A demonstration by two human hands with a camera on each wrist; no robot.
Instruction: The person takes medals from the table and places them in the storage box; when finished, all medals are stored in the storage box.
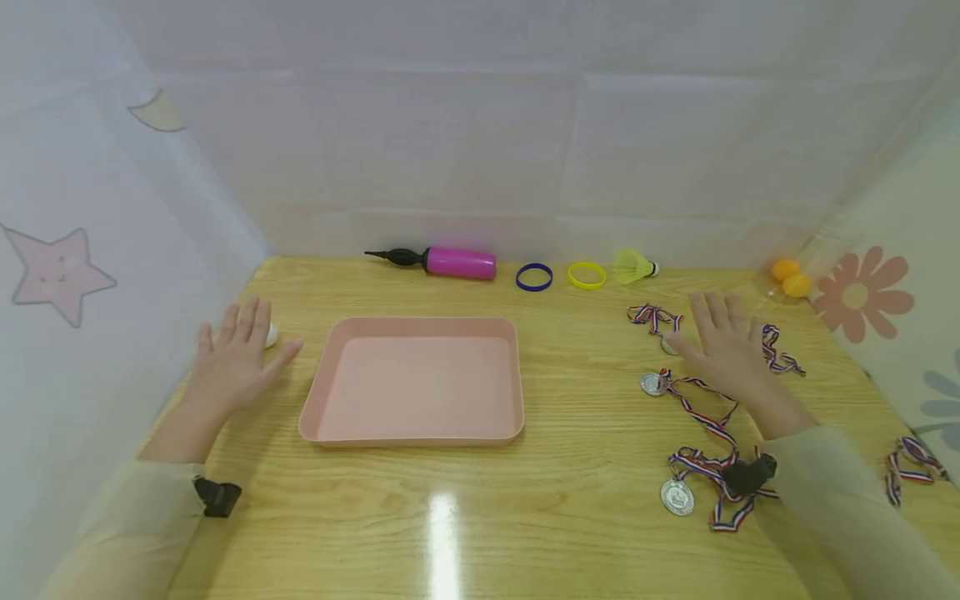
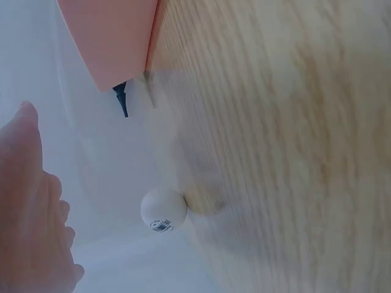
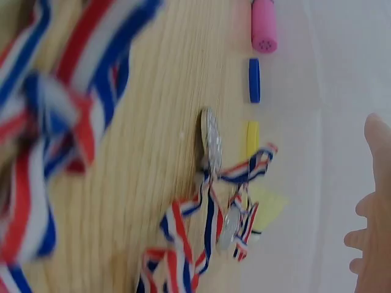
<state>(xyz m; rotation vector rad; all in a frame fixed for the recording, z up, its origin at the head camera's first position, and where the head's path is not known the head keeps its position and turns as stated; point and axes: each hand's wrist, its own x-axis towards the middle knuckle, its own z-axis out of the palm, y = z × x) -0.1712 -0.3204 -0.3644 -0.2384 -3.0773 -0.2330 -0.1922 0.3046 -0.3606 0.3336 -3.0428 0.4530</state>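
My left hand [image 1: 234,358] is spread flat in the air left of the pink tray [image 1: 411,442], holding nothing. A white ball [image 2: 164,209] with dark print sits on the table near it, partly covered by the fingers in the head view. On the other side, my right hand [image 1: 726,354] hovers with straight fingers over the medals and also holds nothing. Silver medals [image 1: 678,497] on red, white and blue ribbons [image 1: 701,417] lie beneath and around it. Another medal [image 3: 211,140] shows close in the right wrist view.
Along the back wall lie a magenta hand pump [image 1: 461,263], a blue wristband [image 1: 534,277], a yellow wristband [image 1: 587,276] and a yellow shuttlecock [image 1: 632,267]. Orange balls [image 1: 797,285] sit in the back right corner. A further ribbon [image 1: 911,475] lies at the right edge.
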